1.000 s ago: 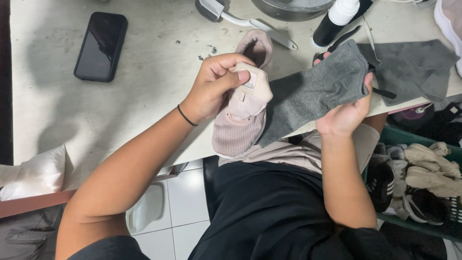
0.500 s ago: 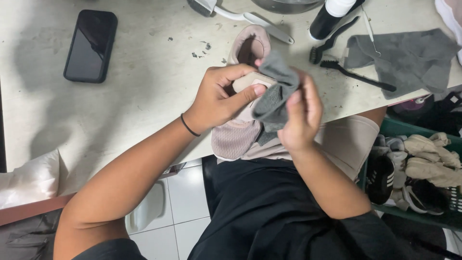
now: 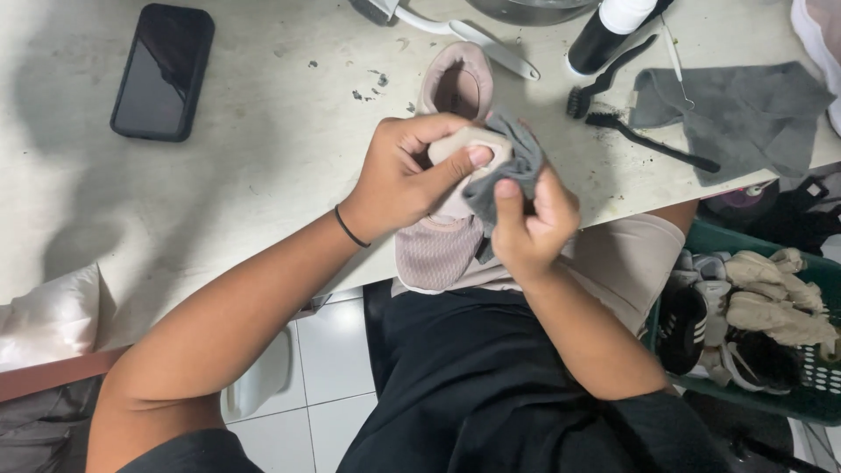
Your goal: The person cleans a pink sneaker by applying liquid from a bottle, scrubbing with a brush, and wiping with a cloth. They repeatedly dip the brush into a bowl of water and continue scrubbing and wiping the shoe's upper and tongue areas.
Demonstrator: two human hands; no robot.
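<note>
A dusty-pink mesh shoe [image 3: 438, 250] lies over the front edge of the pale worktable [image 3: 263, 149], heel opening toward the back. My left hand [image 3: 405, 173] grips its tongue and upper, thumb pressed on the tongue. My right hand [image 3: 526, 223] holds a bunched dark grey cloth [image 3: 517, 166] pressed against the shoe's right side, just beside the left thumb. The cloth hides part of the shoe's upper.
A black phone [image 3: 162, 72] lies at the table's back left. A second grey cloth [image 3: 745, 114], two small black brushes [image 3: 644, 138], a black bottle with a white cap [image 3: 604, 39] and a white-handled brush [image 3: 464, 31] sit at the back right. A green basket [image 3: 810, 398] of shoes stands at the lower right.
One second ago my right hand held the grey cloth spread out to the right of the shoe. It has since bunched the cloth and brought it left onto the shoe.
</note>
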